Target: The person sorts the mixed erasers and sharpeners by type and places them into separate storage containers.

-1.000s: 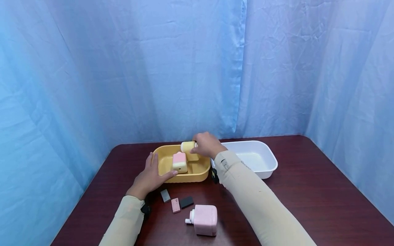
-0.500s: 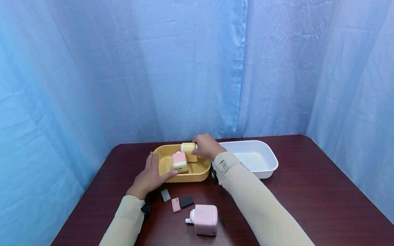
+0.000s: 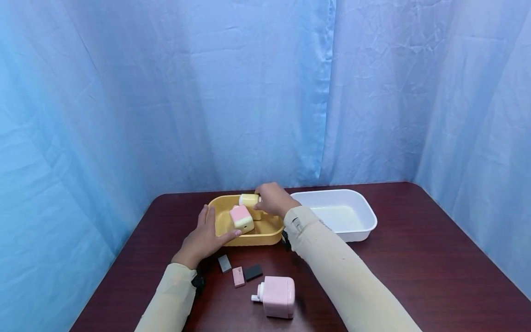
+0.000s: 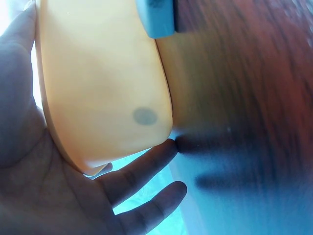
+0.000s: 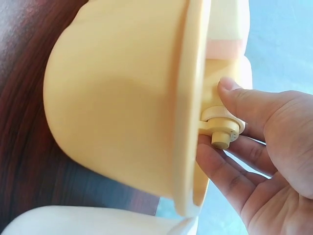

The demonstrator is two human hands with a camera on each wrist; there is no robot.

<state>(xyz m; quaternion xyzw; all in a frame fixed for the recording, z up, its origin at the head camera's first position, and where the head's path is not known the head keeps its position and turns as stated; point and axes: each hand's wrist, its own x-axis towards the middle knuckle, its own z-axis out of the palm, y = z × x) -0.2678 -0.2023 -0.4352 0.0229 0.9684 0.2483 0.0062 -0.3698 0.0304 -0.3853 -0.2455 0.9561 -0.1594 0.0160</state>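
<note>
In the head view, my right hand (image 3: 274,199) grips a yellow pencil sharpener (image 3: 250,200) over the back of a yellow basin (image 3: 249,240). Its crank (image 5: 220,137) shows between my thumb and fingers in the right wrist view. Beside it in the basin, a pink and cream pencil sharpener (image 3: 242,218) sits turned at an angle. My left hand (image 3: 204,239) rests against the basin's left end, fingers spread and fairly straight, the thumb along the front rim. A pink pencil sharpener (image 3: 279,297) with a white crank lies near the front of the table.
A white basin (image 3: 369,227) stands right of the yellow one. Between the yellow basin and the pink sharpener lie a grey eraser-like block (image 3: 224,263), a pink one (image 3: 238,277) and a black one (image 3: 253,272). Blue curtains (image 3: 249,92) hang behind the table (image 3: 415,258).
My right hand has shifted slightly left with the yellow sharpener. The pink and cream sharpener has turned in the basin. My left hand has stayed at the basin's end.
</note>
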